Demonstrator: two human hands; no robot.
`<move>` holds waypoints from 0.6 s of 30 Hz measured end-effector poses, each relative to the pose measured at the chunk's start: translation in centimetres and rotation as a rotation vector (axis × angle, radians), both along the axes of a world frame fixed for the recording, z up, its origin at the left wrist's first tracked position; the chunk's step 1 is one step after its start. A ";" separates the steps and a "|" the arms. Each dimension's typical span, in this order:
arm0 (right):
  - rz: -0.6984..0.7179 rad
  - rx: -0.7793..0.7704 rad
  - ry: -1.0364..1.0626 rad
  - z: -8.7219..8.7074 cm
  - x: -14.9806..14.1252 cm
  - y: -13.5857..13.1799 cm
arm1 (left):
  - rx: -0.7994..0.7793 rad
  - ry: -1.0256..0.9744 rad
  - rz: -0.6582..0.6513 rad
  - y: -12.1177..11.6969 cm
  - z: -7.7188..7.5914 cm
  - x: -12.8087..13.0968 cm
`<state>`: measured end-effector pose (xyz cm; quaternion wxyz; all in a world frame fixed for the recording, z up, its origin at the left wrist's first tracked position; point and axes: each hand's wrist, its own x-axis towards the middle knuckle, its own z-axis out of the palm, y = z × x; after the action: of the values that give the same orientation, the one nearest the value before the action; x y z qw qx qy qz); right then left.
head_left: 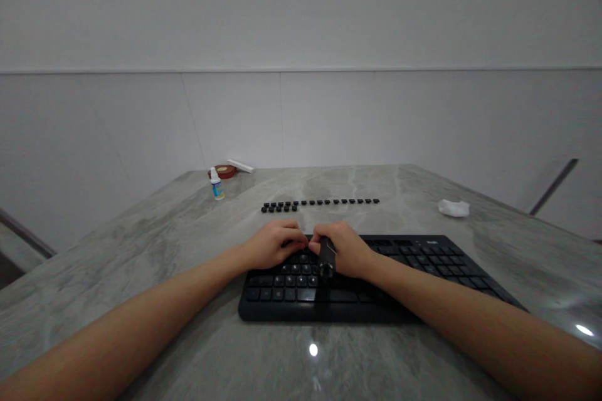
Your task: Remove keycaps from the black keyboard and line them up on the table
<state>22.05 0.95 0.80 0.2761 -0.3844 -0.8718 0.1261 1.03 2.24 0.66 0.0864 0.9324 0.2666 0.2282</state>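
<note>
Your right hand [347,249] grips the black tool [327,259], perhaps for steadiness above the keyboard [329,312] before you; your left hand [273,243] curls over its far edge, whether pinching I cannot tell; beyond, small black keycaps [320,202] lie in rows, probably for order

Between the forearms [141,332], the surface [226,363] before the keyboard [282,311] offers free room, while black pieces [320,202] obstruct behind it, a white wad [454,208] behind its right half.

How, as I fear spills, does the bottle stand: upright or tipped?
Upright: the bottle stands on the table, white top pointing up.
</note>
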 end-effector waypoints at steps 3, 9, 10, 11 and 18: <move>-0.051 -0.018 -0.021 0.1 -0.2 0.0 | -0.017 -0.006 0.023 0.2 -0.2 0.1; -0.072 -0.051 -0.039 0.0 -0.1 0.2 | -0.030 -0.014 0.015 0.6 -0.5 -0.1; -0.049 -0.056 -0.036 0.0 -0.1 0.3 | -0.026 -0.013 0.010 0.6 -0.5 -0.2; -0.023 -0.058 -0.033 0.0 0.0 0.3 | -0.021 -0.012 0.004 0.5 -0.5 -0.2; 0.109 0.041 -0.038 -0.2 0.5 0.6 | -0.001 -0.047 -0.082 0.3 -0.4 -0.2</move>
<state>22.55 1.51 0.56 0.2600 -0.3329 -0.8990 0.1156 0.80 2.56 0.28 0.1024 0.9369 0.2261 0.2462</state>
